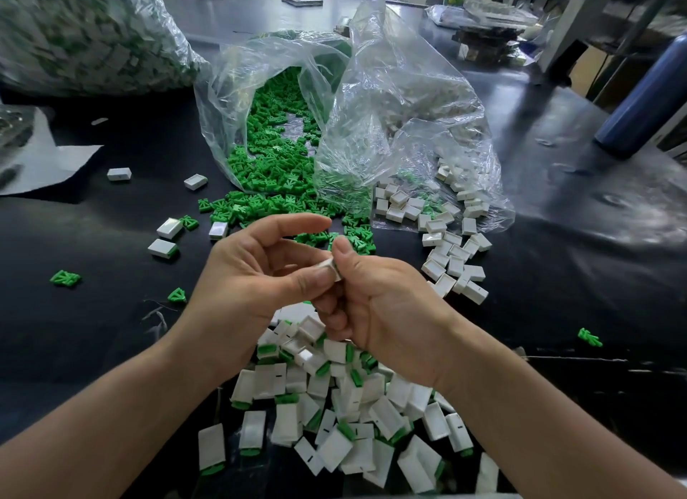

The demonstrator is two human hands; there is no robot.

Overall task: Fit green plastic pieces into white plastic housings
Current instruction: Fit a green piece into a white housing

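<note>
Both hands meet above the black table, holding one white plastic housing (332, 268) between them. My left hand (256, 275) pinches it with its thumb from the left. My right hand (375, 297) grips it from the right, thumb on top. Whether a green piece sits inside it is hidden by the fingers. Green plastic pieces (275, 171) spill from an open clear bag (331, 89) behind the hands. Empty white housings (450, 253) lie in a loose heap to the right. A pile of housings with green pieces fitted (334, 416) lies beneath my wrists.
A large filled clear bag (85, 37) stands at the back left. A dark blue bottle (647, 100) stands at the right edge. Stray green pieces (65, 278) and single housings (119, 174) are scattered on the left of the table (557, 275). White paper (41, 164) lies far left.
</note>
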